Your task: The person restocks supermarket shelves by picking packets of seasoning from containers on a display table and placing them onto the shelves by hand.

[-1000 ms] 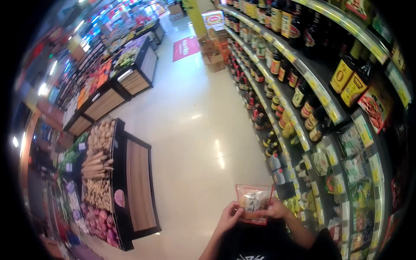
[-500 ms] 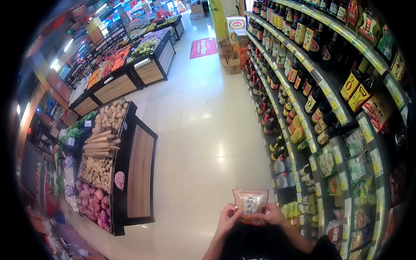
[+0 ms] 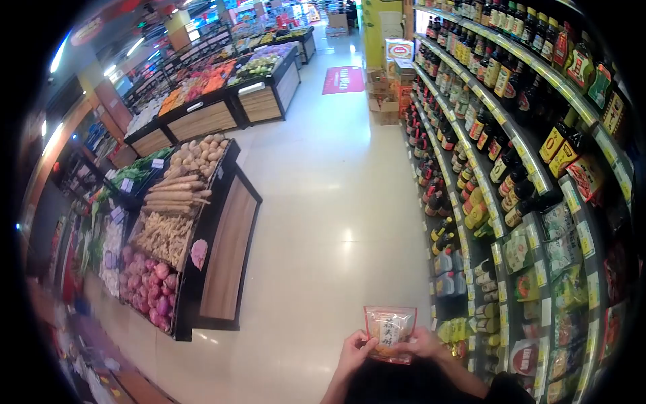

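Observation:
A small clear food packet [image 3: 389, 331] with red edges and dark printed characters is held upright in front of my body, low in the view. My left hand [image 3: 355, 351] pinches its lower left side, thumb on the front. On the lower right side, my right hand [image 3: 424, 342] grips it the same way, thumb across the front. The fingers behind the packet are hidden. Close by on the right are lower shelves with yellow packets [image 3: 455, 330].
Long shelves of sauce bottles [image 3: 501, 77] curve along the right. At left stands a produce stand [image 3: 225, 249] with red onions [image 3: 149, 286], ginger, long roots and potatoes. Farther back are more vegetable stands [image 3: 269, 104], stacked cartons [image 3: 385, 108] and a red floor mat [image 3: 343, 80].
The view has shifted, so the shelves and stands appear farther right. The packet sits slightly lower in the picture, and both hands keep their hold on it.

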### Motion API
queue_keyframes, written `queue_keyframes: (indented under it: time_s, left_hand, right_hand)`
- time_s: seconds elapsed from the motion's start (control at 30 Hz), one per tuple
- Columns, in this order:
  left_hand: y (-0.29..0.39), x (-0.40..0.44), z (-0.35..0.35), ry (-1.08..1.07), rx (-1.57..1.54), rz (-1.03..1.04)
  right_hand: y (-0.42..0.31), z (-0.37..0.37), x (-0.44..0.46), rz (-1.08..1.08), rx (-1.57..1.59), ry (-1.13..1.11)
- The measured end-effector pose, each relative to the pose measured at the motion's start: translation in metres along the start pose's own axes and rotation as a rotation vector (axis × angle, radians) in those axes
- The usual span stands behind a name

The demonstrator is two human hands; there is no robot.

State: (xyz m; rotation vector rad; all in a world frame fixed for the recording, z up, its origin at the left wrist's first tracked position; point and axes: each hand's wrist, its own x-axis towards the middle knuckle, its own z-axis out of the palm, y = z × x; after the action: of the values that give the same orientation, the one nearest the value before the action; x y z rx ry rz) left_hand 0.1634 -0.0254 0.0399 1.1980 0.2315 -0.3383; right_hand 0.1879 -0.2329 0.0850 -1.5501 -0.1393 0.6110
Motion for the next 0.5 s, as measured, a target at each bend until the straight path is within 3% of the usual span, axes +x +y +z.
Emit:
queue_keyframes:
  time_s: [0.17,0.23,0.4,0.5]
  left_hand:
    - [-0.007,-0.043,-0.029,0.126,-0.015,0.113]
    - [-0.01,-0.063,-0.043,0.19,-0.008,0.113]
    - [-0.028,-0.113,-0.061,0.338,-0.155,0.192]
    - [-0.039,-0.145,-0.059,0.316,-0.201,0.171]
  right_hand:
    - [0.034,0.035,0.011,0.061,-0.079,-0.093]
    - [0.042,0.052,0.015,-0.016,-0.047,-0.186]
    - [0.025,0.094,0.027,-0.055,-0.156,-0.296]
    - [0.019,0.114,0.032,-0.02,-0.197,-0.403]
